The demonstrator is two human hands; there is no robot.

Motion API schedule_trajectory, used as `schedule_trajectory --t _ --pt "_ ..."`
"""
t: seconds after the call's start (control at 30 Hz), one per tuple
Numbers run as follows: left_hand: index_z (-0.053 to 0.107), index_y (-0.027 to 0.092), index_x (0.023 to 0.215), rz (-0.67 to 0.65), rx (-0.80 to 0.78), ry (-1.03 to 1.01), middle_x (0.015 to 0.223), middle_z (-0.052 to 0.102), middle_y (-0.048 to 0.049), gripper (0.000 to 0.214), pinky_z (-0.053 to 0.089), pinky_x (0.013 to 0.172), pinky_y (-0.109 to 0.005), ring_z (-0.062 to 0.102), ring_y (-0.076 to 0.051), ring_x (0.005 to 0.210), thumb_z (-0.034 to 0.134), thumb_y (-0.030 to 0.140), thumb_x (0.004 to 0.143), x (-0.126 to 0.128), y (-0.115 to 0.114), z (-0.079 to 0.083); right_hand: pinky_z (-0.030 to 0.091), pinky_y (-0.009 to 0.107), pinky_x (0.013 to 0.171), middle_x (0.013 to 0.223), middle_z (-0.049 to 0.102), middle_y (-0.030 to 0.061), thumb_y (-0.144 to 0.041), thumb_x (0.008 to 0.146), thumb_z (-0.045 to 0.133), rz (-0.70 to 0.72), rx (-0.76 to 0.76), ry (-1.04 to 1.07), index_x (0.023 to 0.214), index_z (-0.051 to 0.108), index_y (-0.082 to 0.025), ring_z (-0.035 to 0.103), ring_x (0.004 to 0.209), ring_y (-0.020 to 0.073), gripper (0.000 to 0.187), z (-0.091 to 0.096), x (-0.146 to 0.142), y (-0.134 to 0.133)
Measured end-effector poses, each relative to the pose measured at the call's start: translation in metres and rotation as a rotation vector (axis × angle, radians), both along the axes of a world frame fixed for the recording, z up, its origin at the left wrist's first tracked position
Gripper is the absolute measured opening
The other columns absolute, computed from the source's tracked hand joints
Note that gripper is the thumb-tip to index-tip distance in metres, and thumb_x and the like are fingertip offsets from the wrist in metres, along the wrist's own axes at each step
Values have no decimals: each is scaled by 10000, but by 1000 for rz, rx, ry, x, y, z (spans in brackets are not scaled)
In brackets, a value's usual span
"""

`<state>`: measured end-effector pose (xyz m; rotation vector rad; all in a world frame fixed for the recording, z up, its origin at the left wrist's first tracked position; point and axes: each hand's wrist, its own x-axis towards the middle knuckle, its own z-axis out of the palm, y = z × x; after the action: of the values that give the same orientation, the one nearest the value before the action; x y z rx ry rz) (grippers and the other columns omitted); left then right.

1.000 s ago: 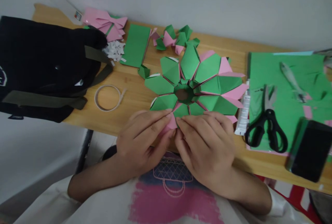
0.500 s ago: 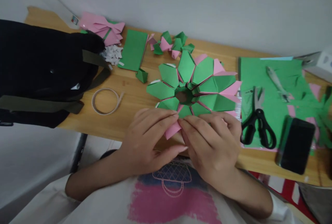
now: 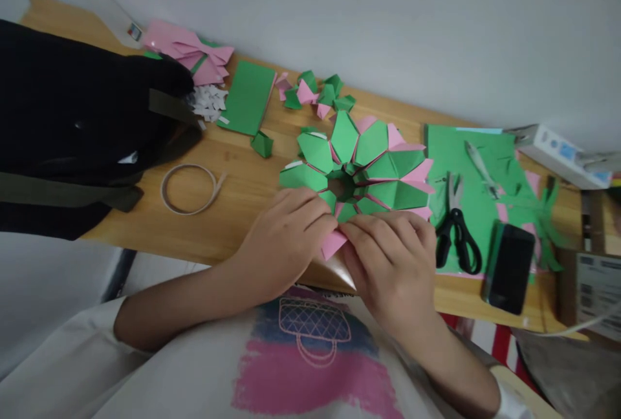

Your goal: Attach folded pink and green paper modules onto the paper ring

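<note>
Your left hand [image 3: 286, 238] and right hand [image 3: 394, 257] meet at the near edge of the wooden table [image 3: 242, 180], fingertips facing each other. Both hands pinch the pink flap [image 3: 334, 245]: the left fingers are curled with their tips on its left side, and the right fingers press on its right side. The pink flap projects from the near rim of the paper rosette [image 3: 369, 163], a ring of green folded segments with pink edges and a hole at its centre. The paper rosette lies flat on the table, just beyond your fingertips and touching them. To its left, well apart, lies a tape ring [image 3: 188, 189]. To its right, black-handled scissors [image 3: 456, 231] and a dark phone [image 3: 509, 267] rest on a green sheet [image 3: 449, 147]. A black bag [image 3: 72, 121] covers the left end of the table. Further back lie a green folded strip [image 3: 250, 97], a cluster of small folded pieces [image 3: 315, 90], white paper scraps [image 3: 208, 99] and, beside the wall, pink folded shapes [image 3: 189, 53].
</note>
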<state>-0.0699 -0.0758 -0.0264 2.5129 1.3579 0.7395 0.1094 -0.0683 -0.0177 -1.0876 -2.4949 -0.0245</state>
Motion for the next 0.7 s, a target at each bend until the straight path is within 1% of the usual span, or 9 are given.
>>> schedule_trajectory --t 0.17,0.23,0.3,0.37,0.4,0.47,0.57,0.63,0.7 --pt "610 140 841 -72 -97 -28 835 631 -74 284 501 731 -367 554 -213 817 367 115 987 2 4 3 377 368 824 886 749 2 -134 931 554 18 -17 -21 919 665 -170 588 836 180 117 3 3 2" --pt "615 142 879 -42 -114 -69 870 641 -74 239 501 746 -377 558 -223 855 396 118 972 2 4 3 377 365 826 897 745 2 -149 935 553 5 -21 -2 921 661 -180 587 853 180 113 5 7 4" --pt "619 138 959 21 -128 -97 937 647 -78 149 499 784 -405 560 -243 911 473 134 934 2 3 3 380 360 811 904 736 11 -156 925 561 -7 -39 31 914 657 -181 589 866 184 100 6 11 4" --pt "618 131 1027 69 -113 -118 988 642 -86 156 490 815 -437 555 -262 949 534 175 902 1 0 1 387 354 793 897 723 18 -162 906 571 -25 -82 80 903 648 -182 594 867 186 80 6 14 3" --pt "623 130 1028 83 -105 -126 995 637 -90 165 484 822 -446 551 -266 957 551 202 897 1 -1 -1 389 352 790 895 719 18 -170 896 576 -38 -102 101 901 644 -187 597 867 187 70 5 16 2" --pt "639 144 959 88 -98 -140 977 625 -86 139 471 815 -440 543 -262 951 564 243 898 1 -5 -4 387 356 793 901 716 19 -194 877 583 -74 -128 119 901 636 -195 601 876 196 58 4 16 0" --pt "646 163 849 64 -119 -152 946 617 -67 119 450 803 -409 535 -243 944 553 214 905 1 -9 -10 375 372 802 950 720 38 -211 870 567 -101 -131 82 975 637 -193 599 916 225 128 3 13 -4" --pt "648 160 838 57 -123 -177 923 622 -57 129 441 807 -400 537 -235 937 541 173 909 3 -11 -13 379 376 809 976 721 47 -200 886 547 -73 -124 72 1028 633 -190 600 934 231 166 2 10 -7" --pt "649 154 850 64 -113 -210 902 632 -51 105 439 811 -400 541 -233 927 557 157 900 4 -11 -15 391 370 805 963 722 43 -191 911 531 -51 -115 102 1008 632 -200 606 922 221 141 2 8 -10"
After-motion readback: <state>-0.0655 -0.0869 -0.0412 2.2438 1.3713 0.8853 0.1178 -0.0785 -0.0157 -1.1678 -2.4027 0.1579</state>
